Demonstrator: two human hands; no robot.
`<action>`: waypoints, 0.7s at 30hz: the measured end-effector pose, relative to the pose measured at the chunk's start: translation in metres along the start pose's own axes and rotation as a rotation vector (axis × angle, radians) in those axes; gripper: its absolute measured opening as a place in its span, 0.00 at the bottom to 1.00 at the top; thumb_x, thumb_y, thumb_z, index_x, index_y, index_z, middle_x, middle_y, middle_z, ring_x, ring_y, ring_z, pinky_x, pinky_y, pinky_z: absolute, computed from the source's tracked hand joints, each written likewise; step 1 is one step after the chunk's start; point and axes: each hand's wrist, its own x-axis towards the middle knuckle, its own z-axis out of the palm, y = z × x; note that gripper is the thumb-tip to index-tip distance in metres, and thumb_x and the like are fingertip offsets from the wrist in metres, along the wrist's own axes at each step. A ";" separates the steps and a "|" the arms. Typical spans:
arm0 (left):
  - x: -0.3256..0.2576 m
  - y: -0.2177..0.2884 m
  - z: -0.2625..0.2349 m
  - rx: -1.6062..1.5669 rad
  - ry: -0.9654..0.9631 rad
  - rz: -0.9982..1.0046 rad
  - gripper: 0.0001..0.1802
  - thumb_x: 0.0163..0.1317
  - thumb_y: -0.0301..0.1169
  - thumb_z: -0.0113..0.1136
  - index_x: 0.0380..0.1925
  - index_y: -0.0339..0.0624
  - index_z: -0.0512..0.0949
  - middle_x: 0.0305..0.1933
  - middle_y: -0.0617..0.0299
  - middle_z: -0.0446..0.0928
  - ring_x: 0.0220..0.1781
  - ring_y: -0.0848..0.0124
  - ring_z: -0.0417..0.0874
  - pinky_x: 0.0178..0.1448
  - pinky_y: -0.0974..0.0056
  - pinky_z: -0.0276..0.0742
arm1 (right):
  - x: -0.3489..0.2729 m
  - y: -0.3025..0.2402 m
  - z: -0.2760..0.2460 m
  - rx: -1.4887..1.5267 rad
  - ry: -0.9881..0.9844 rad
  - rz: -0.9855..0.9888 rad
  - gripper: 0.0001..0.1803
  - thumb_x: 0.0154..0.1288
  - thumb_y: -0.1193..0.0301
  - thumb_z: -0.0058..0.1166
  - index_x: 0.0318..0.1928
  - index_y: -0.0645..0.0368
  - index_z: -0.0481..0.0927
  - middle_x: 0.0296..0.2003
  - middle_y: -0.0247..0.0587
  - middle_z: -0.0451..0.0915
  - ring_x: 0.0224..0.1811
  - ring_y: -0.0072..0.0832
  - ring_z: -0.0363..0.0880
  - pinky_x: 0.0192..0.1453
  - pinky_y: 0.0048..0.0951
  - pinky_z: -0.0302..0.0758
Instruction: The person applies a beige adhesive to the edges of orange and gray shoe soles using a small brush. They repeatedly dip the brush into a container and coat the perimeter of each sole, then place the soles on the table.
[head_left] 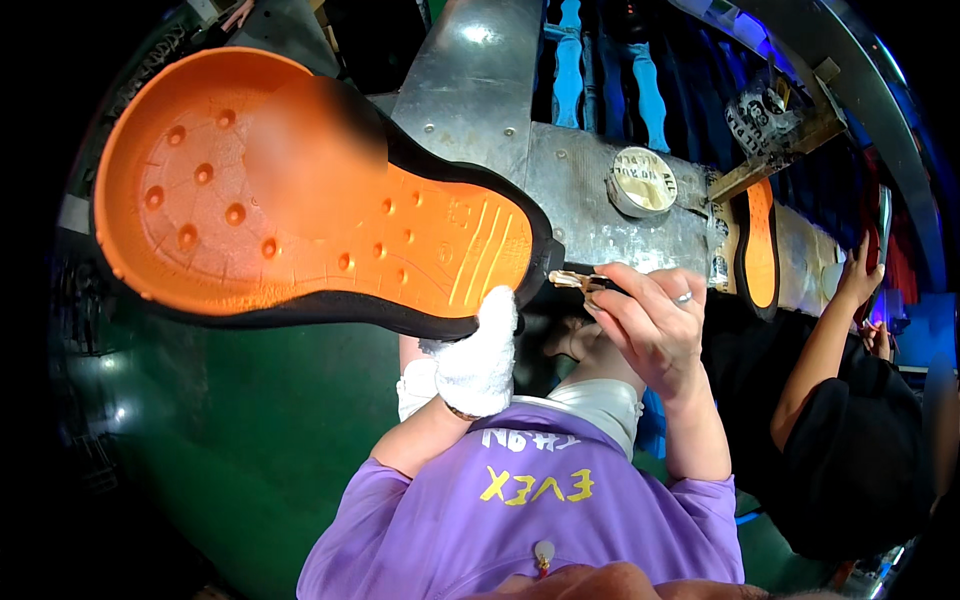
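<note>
In my left hand (478, 360), covered by a white glove, is the narrow end of a shoe sole (340, 230), my thumb lying on its rim. The sole is orange inside with a black outer edge, and part of its upper surface is blurred. My bare right hand (655, 325), with a ring on one finger, pinches what looks like a small brush (570, 280) with a pale, crusted end. That end sits close beside the black tip of the sole; whether they touch I cannot tell. Behind it, a round tub (642, 183) of whitish paste stands on the metal bench.
The metal bench (470, 85) runs past the sole to the right. Another orange and black sole (762, 245) lies there, near a wooden bar (775, 165). Light-blue pieces (567, 75) lie on the dark rack behind. At the right, a co-worker's arm (825, 330) reaches up.
</note>
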 end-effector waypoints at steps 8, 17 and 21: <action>-0.008 0.007 0.004 -0.117 -0.211 0.090 0.10 0.75 0.30 0.53 0.49 0.38 0.77 0.36 0.62 0.77 0.31 0.74 0.74 0.35 0.68 0.70 | 0.006 -0.004 0.006 -0.082 -0.080 -0.051 0.07 0.54 0.67 0.66 0.35 0.50 0.84 0.47 0.25 0.83 0.38 0.22 0.79 0.50 0.30 0.68; -0.008 0.009 -0.001 -0.030 -0.291 0.042 0.14 0.77 0.29 0.48 0.56 0.37 0.75 0.49 0.59 0.77 0.44 0.72 0.77 0.47 0.66 0.74 | 0.002 -0.016 0.022 -0.120 -0.007 0.115 0.09 0.53 0.66 0.71 0.34 0.51 0.84 0.44 0.29 0.83 0.39 0.26 0.79 0.51 0.32 0.68; -0.007 0.009 -0.002 -0.020 -0.282 0.036 0.16 0.78 0.29 0.46 0.59 0.36 0.75 0.54 0.57 0.78 0.50 0.71 0.79 0.52 0.65 0.76 | -0.002 -0.022 0.032 -0.146 0.050 0.214 0.10 0.52 0.66 0.72 0.33 0.51 0.85 0.43 0.31 0.84 0.39 0.29 0.79 0.50 0.33 0.68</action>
